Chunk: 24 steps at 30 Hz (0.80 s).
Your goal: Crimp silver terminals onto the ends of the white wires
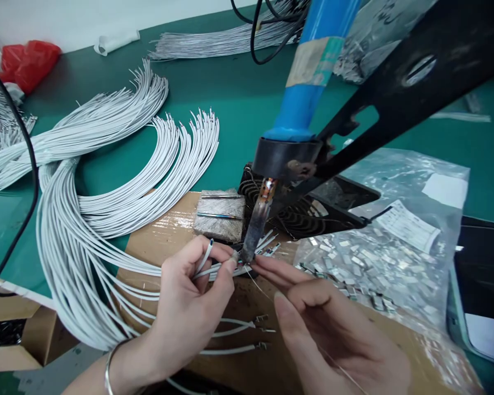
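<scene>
Closest to me, a black arm [456, 57] holds a blue soldering iron [298, 109] with its tip [249, 247] pointing down. I have my left hand [197, 302] holding white wires [205, 258], thumb and finger pinched right beside the tip. I have my right hand [337, 323] holding a thin wire [257, 283], its long fingers close together, near the tip too. More wires [66, 236] curve over the green bench [247, 115] on the left.
</scene>
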Each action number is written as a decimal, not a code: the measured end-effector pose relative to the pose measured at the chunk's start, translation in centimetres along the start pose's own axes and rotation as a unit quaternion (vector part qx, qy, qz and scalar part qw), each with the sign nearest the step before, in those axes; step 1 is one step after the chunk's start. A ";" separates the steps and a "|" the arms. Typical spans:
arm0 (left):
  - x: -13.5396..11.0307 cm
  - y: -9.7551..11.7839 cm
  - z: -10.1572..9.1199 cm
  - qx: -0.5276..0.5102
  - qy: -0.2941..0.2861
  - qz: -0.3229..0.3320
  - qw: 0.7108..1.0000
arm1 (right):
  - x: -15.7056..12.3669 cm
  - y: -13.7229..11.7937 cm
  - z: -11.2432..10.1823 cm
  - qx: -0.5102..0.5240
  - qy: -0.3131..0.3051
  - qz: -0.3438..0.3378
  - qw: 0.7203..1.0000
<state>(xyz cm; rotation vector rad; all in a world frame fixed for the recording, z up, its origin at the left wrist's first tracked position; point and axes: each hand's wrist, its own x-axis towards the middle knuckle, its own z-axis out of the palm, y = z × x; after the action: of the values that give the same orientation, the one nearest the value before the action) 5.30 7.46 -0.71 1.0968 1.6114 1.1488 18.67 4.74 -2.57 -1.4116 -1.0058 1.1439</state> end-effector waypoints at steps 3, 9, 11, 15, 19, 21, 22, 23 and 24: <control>0.0 0.1 -0.1 0.006 0.000 0.001 1.000 | 0.1 -0.1 0.0 0.003 -0.001 -0.006 1.000; -0.1 0.1 -0.2 0.006 0.002 0.010 1.000 | 0.0 0.1 -0.1 0.010 0.006 -0.006 1.000; -0.1 0.0 -0.2 0.003 0.000 0.010 1.000 | 0.0 0.1 -0.1 0.013 0.008 0.001 1.000; -0.1 -0.2 -0.2 -0.009 0.002 0.011 1.000 | 0.0 0.2 0.0 0.016 0.010 0.007 1.000; -0.1 0.0 -0.2 -0.017 -0.003 0.017 1.000 | 0.0 0.1 0.0 0.017 0.003 -0.013 1.000; -0.1 0.1 -0.2 -0.013 -0.004 0.019 1.000 | 0.1 0.2 -0.2 0.008 0.000 -0.017 1.000; -0.1 0.1 -0.2 -0.014 -0.002 0.020 1.000 | 0.2 0.3 -0.2 0.006 -0.001 -0.017 1.000; 0.0 0.0 -0.2 -0.018 0.000 0.020 1.000 | 0.2 0.4 -0.3 0.004 -0.001 -0.017 1.000; 0.0 0.0 -0.2 -0.023 0.000 0.021 1.000 | 0.3 0.5 -0.4 0.004 -0.006 -0.021 1.000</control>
<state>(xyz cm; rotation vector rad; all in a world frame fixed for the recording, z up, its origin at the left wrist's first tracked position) 5.11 7.38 -0.70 1.1056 1.5611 1.2066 19.15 4.89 -3.10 -1.3729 -1.0334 1.1260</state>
